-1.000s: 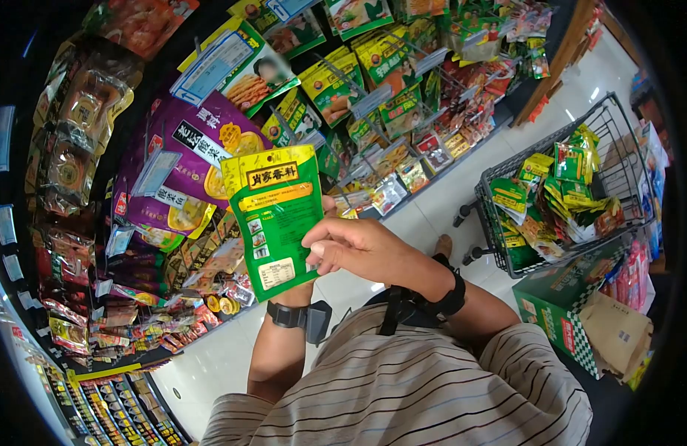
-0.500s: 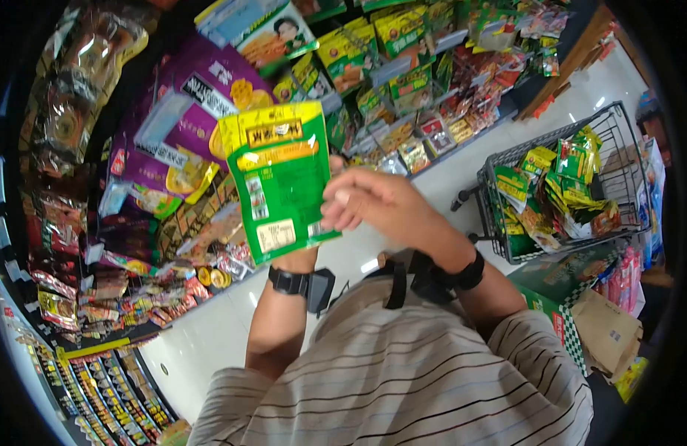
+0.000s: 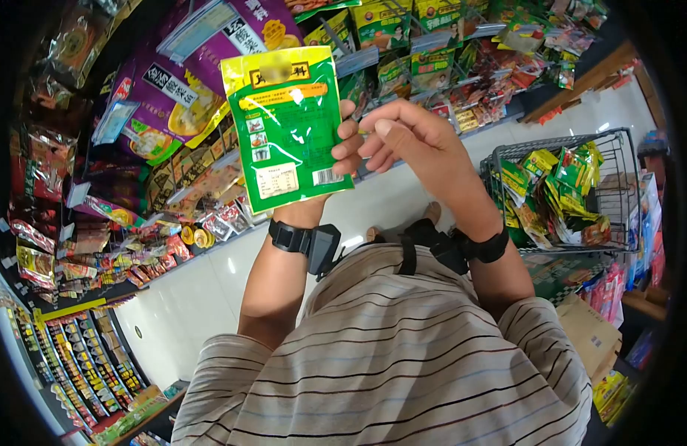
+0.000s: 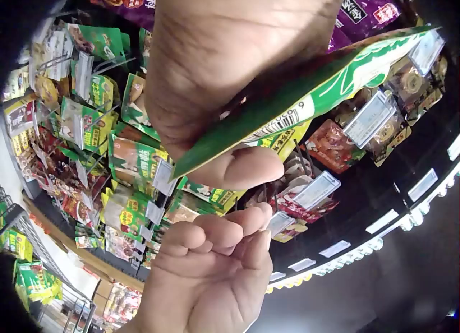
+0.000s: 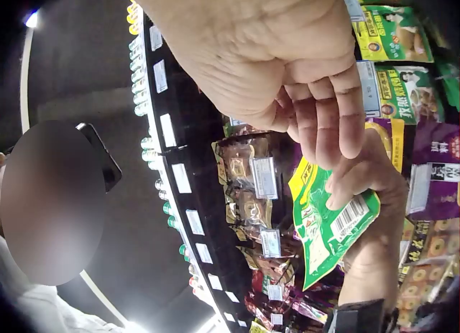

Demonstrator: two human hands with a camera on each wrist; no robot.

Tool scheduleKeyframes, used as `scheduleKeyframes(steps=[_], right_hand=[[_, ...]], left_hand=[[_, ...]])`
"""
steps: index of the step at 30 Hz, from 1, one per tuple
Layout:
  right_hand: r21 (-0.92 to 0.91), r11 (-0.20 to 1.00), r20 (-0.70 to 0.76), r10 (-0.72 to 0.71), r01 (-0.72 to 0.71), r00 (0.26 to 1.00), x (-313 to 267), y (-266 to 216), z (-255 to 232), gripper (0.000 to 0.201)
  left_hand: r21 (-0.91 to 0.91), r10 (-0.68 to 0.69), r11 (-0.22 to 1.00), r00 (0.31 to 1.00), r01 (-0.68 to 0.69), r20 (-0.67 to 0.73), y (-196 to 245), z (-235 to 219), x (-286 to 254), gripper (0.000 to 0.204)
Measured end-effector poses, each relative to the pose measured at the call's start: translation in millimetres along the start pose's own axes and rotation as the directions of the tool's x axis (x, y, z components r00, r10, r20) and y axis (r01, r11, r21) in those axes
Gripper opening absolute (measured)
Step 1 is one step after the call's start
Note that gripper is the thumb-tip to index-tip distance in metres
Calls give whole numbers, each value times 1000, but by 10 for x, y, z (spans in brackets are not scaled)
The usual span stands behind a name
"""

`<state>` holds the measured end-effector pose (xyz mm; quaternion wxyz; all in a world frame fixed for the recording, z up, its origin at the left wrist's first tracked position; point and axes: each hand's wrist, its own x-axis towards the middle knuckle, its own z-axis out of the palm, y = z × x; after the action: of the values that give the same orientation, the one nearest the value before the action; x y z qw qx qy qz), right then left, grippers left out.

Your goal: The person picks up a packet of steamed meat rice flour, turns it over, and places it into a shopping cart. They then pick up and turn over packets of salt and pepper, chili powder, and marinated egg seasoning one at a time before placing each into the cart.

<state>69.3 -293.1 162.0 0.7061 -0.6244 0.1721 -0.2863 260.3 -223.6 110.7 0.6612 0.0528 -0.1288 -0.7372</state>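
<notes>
Upright in my left hand [image 3: 347,141] is a green and yellow seasoning packet [image 3: 290,141], its printed back with a barcode facing me in the head view. The left fingertips curl over the packet's right edge; the palm is hidden behind it. In the left wrist view the packet shows nearly edge-on, under the thumb. My right hand [image 3: 417,145] hovers just right of the packet, fingers loosely bent and holding nothing. The right wrist view shows this right hand [image 5: 287,89] above the packet [image 5: 334,222] and the left hand [image 5: 370,178].
Ahead hang green seasoning packets [image 3: 380,26] and large purple bags [image 3: 172,104] with price tags. A wire cart [image 3: 562,138] at the right holds several similar packets. Below it stands a brown paper bag [image 3: 585,334]. Another shelf rack [image 3: 83,364] is at lower left.
The right hand has drawn away from the packet's right edge, where its fingers overlapped it before. The left hand keeps its hold, with its fingertips now showing. The packet sits higher in view.
</notes>
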Motion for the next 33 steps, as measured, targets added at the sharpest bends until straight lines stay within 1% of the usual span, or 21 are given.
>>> scheduleKeyframes(steps=[3, 4, 7, 8, 11, 13, 14, 16, 17, 20, 22, 24, 27, 30, 32, 33], right_hand=[[-19, 1000, 23, 3, -3, 1000, 29, -12, 70, 24], [-15, 1000, 30, -1, 1, 1000, 32, -16, 87, 23], [-3, 1000, 44, -10, 10, 999, 71, -25, 174, 23], [2, 1000, 48, -13, 13, 999, 86, -22, 203, 23], [-2, 1000, 54, 9, -9, 999, 119, 17, 264, 22], [-14, 1000, 69, 18, -17, 997, 130, 27, 299, 22], [-19, 1000, 75, 25, -23, 997, 125, 37, 323, 21], [-24, 999, 86, 34, -32, 996, 125, 70, 363, 22], [-26, 999, 91, 36, -34, 995, 131, 71, 379, 22], [-83, 994, 125, 84, -74, 989, 127, 42, 394, 25], [-84, 993, 136, 94, -83, 986, 126, 43, 417, 25], [-85, 992, 142, 101, -89, 985, 123, 45, 442, 25], [-89, 991, 143, 108, -96, 984, 107, 48, 469, 25], [-81, 991, 136, 116, -106, 984, 88, 57, 478, 25], [-62, 992, 123, 121, -114, 985, 71, 44, 474, 29], [-25, 995, 102, 102, -100, 990, 62, 40, 480, 31]], left_hand=[[-28, 16, 999, 1000, -16, 8, 18, -95, -15, 74], [-11, 38, 999, 999, -37, 31, 13, -89, -21, 74], [2, 79, 997, 997, -79, 9, 31, -99, -69, 74], [63, 119, 991, 992, -116, -48, 24, -79, -94, 74], [106, 116, 987, 991, -124, 72, 43, -302, -93, 69], [104, 203, 975, 978, -197, -51, 28, -287, -125, 57], [122, 217, 971, 972, -206, -86, 34, -330, -147, 55], [128, 234, 967, 967, -221, -100, 63, -351, -168, 51], [116, 237, 967, 968, -227, -80, 77, -350, -183, 50], [40, 232, 972, 971, -230, -53, 65, -236, -233, 50], [85, 270, 961, 958, -262, -94, 43, -145, -238, 51], [241, 360, 918, 917, -316, -169, 20, -83, -220, 52], [253, 374, 913, 906, -321, -197, -7, 19, -242, 53], [214, 272, 941, 962, -261, -25, 31, -29, -267, 54], [336, 323, 903, 939, -268, -118, 26, 12, -257, 50], [394, 351, 880, 923, -266, -160, 13, 50, -264, 49]])
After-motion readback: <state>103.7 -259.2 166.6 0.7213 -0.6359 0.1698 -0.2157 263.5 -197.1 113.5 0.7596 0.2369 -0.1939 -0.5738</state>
